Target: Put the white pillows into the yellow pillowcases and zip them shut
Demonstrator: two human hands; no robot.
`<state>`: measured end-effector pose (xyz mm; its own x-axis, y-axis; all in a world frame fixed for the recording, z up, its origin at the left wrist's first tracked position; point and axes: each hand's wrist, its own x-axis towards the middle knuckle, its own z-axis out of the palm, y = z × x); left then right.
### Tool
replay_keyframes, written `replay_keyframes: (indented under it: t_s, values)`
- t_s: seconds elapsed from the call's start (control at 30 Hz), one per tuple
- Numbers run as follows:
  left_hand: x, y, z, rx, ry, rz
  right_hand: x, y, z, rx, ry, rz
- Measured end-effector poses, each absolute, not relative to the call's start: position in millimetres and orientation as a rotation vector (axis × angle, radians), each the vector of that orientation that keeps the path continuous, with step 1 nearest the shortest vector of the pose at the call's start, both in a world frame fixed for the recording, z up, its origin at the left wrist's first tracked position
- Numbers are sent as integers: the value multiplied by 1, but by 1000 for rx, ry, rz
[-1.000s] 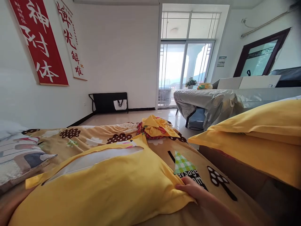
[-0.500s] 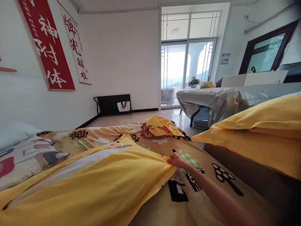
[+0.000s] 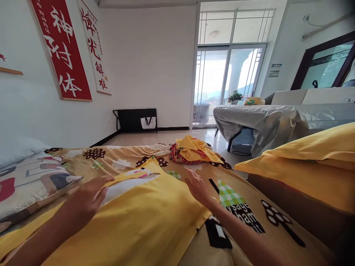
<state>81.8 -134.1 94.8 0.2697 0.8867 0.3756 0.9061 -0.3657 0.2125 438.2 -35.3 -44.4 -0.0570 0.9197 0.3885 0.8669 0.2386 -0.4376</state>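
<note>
A yellow pillowcase (image 3: pixel 144 221) with a white area and a small cartoon print near its far corner lies spread over the patterned blanket (image 3: pixel 191 173). My left hand (image 3: pixel 85 203) is at the left, its fingers closed at the yellow edge beside the white area. My right hand (image 3: pixel 197 184) rests at the right side of the pillowcase, with fingers stretched forward and nothing gripped in them. Beyond both hands, a crumpled heap of yellow and red-checked cloth (image 3: pixel 191 149) sits at the blanket's far edge.
A patterned pillow (image 3: pixel 36 184) lies at the left by the wall. On the right, yellow fabric (image 3: pixel 305 159) is stacked on a brown box-like surface (image 3: pixel 291 199). Behind it stands a table under a silvery cover (image 3: pixel 255 114). A black folded frame (image 3: pixel 130 120) leans on the far wall.
My left hand has come into view and onto the pillowcase's edge. My right hand has let go of the pillowcase's right side and opened. The view has shifted slightly left.
</note>
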Motion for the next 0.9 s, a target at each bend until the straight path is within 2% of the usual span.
replay_keyframes:
  t_s: [0.1,0.2,0.3,0.4,0.6,0.77,0.9]
  values:
    - [154,-102,70,-2836,-1391,-350,396,-35,-59,-1483,-1982,283]
    - [205,-76,31,-2894,-1363,-226,398,-40,-85,-1556,-2113,387]
    - [206,-64,-10,-2896,-1459,-129,441,-50,-109,-1722,-2208,390]
    - [187,-67,-30,-2870,-1455,-194,489,-62,-121,-1897,-2247,258]
    - [179,-85,-18,-2484,-1403,-264,510,-76,-123,-2060,-2292,-47]
    - [166,-90,-8,-2211,-1737,-359,506,-72,-123,-2115,-2320,-273]
    - [156,-89,-9,-2285,-1922,-477,494,-62,-94,-2099,-2340,-370]
